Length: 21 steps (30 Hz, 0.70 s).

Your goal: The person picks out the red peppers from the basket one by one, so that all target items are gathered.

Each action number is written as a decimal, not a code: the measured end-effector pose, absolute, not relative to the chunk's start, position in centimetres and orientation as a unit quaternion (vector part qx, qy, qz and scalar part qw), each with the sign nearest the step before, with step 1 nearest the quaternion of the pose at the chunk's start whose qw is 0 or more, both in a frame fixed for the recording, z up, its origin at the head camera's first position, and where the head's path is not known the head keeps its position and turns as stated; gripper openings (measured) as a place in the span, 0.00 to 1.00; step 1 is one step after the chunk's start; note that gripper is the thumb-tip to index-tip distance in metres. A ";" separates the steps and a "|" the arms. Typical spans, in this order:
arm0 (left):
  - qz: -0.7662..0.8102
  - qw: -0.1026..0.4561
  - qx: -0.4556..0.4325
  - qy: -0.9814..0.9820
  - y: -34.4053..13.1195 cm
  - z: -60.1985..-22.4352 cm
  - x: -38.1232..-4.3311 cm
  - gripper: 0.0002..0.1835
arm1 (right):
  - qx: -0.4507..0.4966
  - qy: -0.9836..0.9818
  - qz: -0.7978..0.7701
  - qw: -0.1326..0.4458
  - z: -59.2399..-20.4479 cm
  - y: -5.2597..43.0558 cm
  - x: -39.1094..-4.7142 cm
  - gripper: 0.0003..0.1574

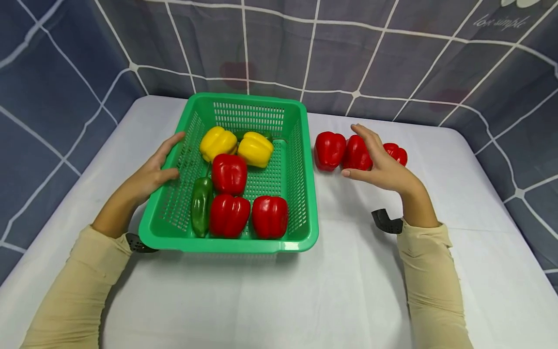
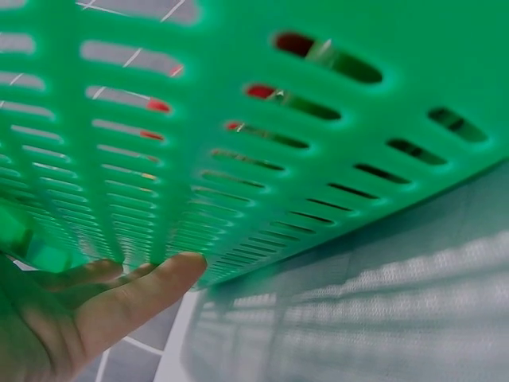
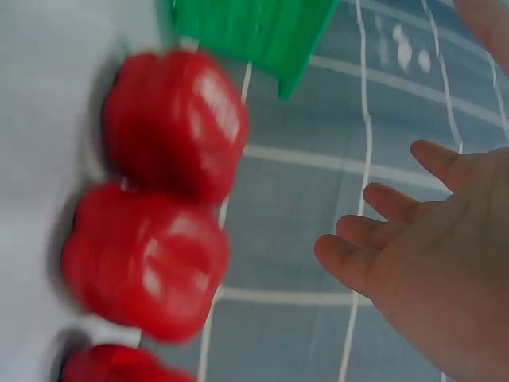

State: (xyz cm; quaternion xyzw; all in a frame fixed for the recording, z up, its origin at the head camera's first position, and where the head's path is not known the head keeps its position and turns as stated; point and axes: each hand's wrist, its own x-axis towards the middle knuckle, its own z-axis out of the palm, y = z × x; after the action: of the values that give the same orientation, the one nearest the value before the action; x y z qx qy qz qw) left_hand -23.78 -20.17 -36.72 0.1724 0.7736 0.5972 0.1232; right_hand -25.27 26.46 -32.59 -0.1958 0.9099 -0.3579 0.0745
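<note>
A green slotted basket (image 1: 301, 169) holds red bell peppers (image 1: 229, 174), two yellow bell peppers (image 1: 255, 149) and a long green pepper (image 1: 202, 206). At its left side is my left hand (image 1: 152, 169), fingers extended along the outer wall just below the rim. The left wrist view shows that hand (image 2: 119, 306) with straight fingers right at the slotted wall (image 2: 191, 159). My right hand (image 1: 381, 162), thumb and fingers spread, hovers over a row of red bell peppers (image 1: 329, 151) right of the basket. In the right wrist view its palm (image 3: 453, 239) is bare, apart from the peppers (image 3: 147, 259).
White cloth covers the table (image 1: 348, 281). A grey-blue curtain with white grid lines (image 1: 279, 48) surrounds its back and sides. Dark wrist mounts (image 1: 387, 222) sit at both cuffs. The basket's right wall stands close to the leftmost loose red pepper.
</note>
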 end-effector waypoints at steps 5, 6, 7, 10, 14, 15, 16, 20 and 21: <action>0.594 0.122 0.173 0.776 -20.2 -36.5 -23.8 0.45 | -0.256 0.897 -0.357 0.059 -32.7 24.2 -24.3 0.61; 0.594 0.121 0.174 0.776 -20.1 -36.5 -23.8 0.45 | -0.264 0.895 -0.356 0.058 -32.6 23.9 -24.1 0.61; 0.593 0.120 0.175 0.777 -20.1 -36.5 -23.8 0.45 | -0.272 0.892 -0.356 0.057 -32.6 23.5 -23.9 0.61; 0.592 0.118 0.177 0.777 -20.2 -36.5 -23.8 0.45 | -0.293 0.885 -0.358 0.056 -32.4 22.4 -23.4 0.61; 0.597 0.118 0.180 0.773 -20.2 -36.5 -23.8 0.45 | -0.331 0.872 -0.356 0.050 -32.1 20.7 -22.5 0.62; 0.599 0.119 0.182 0.771 -20.2 -36.5 -23.8 0.44 | -0.341 0.869 -0.355 0.051 -32.1 20.3 -22.2 0.63; 0.602 0.121 0.181 0.768 -20.2 -36.5 -23.8 0.44 | -0.351 0.866 -0.352 0.051 -32.1 19.8 -21.9 0.64; 0.609 0.127 0.180 0.762 -20.2 -36.6 -23.7 0.45 | -0.375 0.865 -0.327 0.063 -32.1 18.2 -20.9 0.64; 0.611 0.129 0.179 0.760 -20.2 -36.7 -23.7 0.45 | -0.377 0.867 -0.320 0.065 -32.1 17.9 -20.7 0.64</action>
State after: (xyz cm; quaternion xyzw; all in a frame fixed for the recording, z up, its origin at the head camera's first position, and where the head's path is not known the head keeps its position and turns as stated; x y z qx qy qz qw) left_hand -23.73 -20.16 -36.66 0.1789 0.7602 0.6112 0.1290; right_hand -20.67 17.91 -32.08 -0.3766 0.8669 -0.3200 0.0653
